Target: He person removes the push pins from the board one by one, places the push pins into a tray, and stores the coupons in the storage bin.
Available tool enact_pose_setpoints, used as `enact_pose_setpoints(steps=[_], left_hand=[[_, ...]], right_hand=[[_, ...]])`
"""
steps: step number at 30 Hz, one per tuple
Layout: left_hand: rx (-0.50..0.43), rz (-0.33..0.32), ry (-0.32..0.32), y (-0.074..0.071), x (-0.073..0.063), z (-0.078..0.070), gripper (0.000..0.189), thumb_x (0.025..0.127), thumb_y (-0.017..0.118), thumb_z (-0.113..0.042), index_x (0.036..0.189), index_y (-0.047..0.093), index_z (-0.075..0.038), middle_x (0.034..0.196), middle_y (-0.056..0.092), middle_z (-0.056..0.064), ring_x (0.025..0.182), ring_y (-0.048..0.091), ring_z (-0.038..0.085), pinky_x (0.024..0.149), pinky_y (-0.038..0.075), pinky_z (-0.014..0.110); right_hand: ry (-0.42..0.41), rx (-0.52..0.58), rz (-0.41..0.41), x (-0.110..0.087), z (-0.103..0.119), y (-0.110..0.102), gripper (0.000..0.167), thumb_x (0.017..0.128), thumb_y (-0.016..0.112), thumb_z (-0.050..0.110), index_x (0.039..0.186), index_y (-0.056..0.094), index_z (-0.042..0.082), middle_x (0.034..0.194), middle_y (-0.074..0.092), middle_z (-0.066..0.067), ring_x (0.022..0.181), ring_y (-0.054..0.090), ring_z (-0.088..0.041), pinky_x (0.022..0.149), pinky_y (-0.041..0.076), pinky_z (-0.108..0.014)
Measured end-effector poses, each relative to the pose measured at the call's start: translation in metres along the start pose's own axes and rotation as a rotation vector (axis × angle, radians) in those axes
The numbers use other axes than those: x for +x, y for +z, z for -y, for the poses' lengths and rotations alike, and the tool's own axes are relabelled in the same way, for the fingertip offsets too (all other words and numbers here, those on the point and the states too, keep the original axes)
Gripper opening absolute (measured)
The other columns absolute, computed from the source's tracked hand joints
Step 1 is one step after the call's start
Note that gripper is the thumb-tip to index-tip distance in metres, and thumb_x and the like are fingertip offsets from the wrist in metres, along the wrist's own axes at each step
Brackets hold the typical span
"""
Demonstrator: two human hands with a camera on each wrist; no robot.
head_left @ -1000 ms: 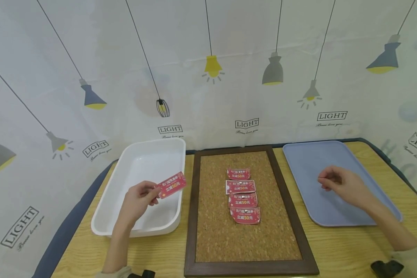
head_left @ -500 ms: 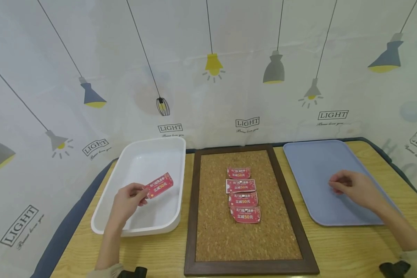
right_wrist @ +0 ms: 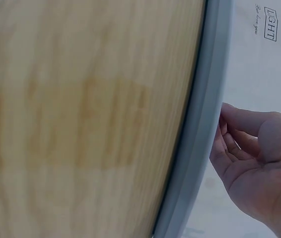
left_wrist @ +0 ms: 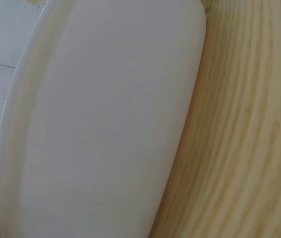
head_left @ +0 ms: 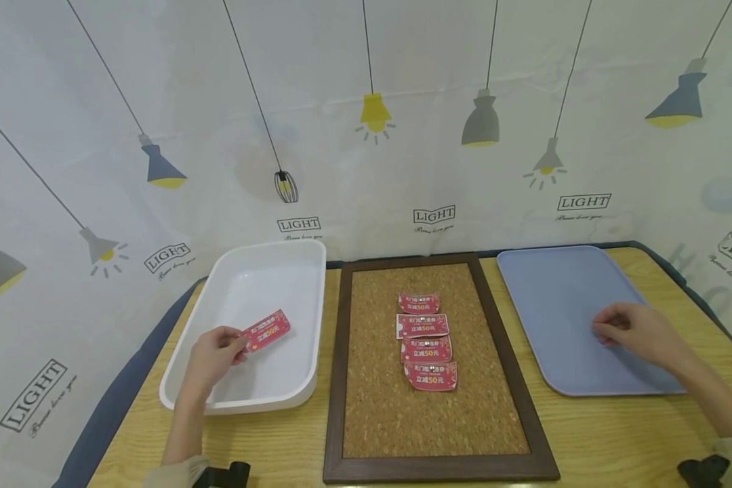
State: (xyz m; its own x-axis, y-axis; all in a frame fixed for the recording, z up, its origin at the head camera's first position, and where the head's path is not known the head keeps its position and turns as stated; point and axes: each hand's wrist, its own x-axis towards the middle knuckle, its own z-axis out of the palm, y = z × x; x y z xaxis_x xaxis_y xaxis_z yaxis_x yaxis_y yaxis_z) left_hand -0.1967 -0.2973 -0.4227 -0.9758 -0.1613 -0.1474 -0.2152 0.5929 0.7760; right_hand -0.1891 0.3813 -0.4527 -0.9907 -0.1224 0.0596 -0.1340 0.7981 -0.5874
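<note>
Coupon (head_left: 268, 330), red, rectangular, thin, with white and yellow print, is pinched at its lower left end between thumb and fingers of left hand (head_left: 215, 359). Grip narrow. Coupon is held above the interior of deep white rounded-corner plastic tub (head_left: 274, 271), slanted, right end higher in the head view; whether the tub floor is touched cannot be told. In the left wrist view mostly tub wall and wood are seen, with only a bit of hand at the left edge.

Right hand (head_left: 631, 333) is held over shallow blue-grey rectangular tray (head_left: 561, 291), fingers curled, thumb brought close to index finger. Gap narrow; whether anything small is held cannot be told, since the fingertips are partly hidden by the tray rim in the right wrist view.

Between tub and tray, dark-brown-framed cork board (head_left: 378, 413) is laid on pale wood-grain table (head_left: 280, 447). Column of four red printed coupons (head_left: 425, 350) is set along its middle, each marked by a small shiny spot near the top; the second from the far end is edged in white. Beige sleeves (head_left: 173, 473) and black wrist devices (head_left: 226, 475) are worn. White backdrop (head_left: 415, 41) behind is printed with hanging lamps and "LIGHT" lettering.
</note>
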Motion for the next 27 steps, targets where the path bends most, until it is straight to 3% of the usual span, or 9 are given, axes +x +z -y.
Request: enact_pose_setpoints(steps=[10, 19, 27], left_hand=[[0.038, 0.024, -0.052, -0.005, 0.007, 0.005, 0.031, 0.100, 0.059, -0.009, 0.120, 0.055, 0.014, 0.091, 0.068, 0.018, 0.070, 0.064, 0.012, 0.065, 0.055, 0.026], [0.087, 0.040, -0.112, -0.010, 0.011, 0.007, 0.033, 0.100, 0.059, -0.012, 0.120, 0.055, 0.014, 0.091, 0.067, 0.018, 0.072, 0.064, 0.015, 0.065, 0.052, 0.027], [0.071, 0.037, -0.177, -0.009, 0.016, 0.011, 0.030, 0.101, 0.059, -0.012, 0.117, 0.055, 0.014, 0.084, 0.068, 0.016, 0.068, 0.064, 0.015, 0.063, 0.052, 0.026]], right_hand=[[0.033, -0.067, 0.021, 0.000, -0.012, -0.006, 0.015, 0.094, 0.070, 0.009, 0.096, 0.068, -0.006, 0.080, 0.070, -0.001, 0.065, 0.064, -0.012, 0.058, 0.048, -0.026], [0.067, -0.064, 0.044, 0.002, -0.022, -0.008, 0.017, 0.095, 0.069, 0.011, 0.097, 0.069, -0.006, 0.082, 0.071, -0.004, 0.067, 0.064, -0.013, 0.057, 0.048, -0.026], [0.079, -0.059, 0.052, 0.003, -0.022, -0.009, 0.015, 0.094, 0.069, 0.010, 0.096, 0.069, -0.005, 0.082, 0.070, -0.003, 0.069, 0.065, -0.017, 0.058, 0.048, -0.027]])
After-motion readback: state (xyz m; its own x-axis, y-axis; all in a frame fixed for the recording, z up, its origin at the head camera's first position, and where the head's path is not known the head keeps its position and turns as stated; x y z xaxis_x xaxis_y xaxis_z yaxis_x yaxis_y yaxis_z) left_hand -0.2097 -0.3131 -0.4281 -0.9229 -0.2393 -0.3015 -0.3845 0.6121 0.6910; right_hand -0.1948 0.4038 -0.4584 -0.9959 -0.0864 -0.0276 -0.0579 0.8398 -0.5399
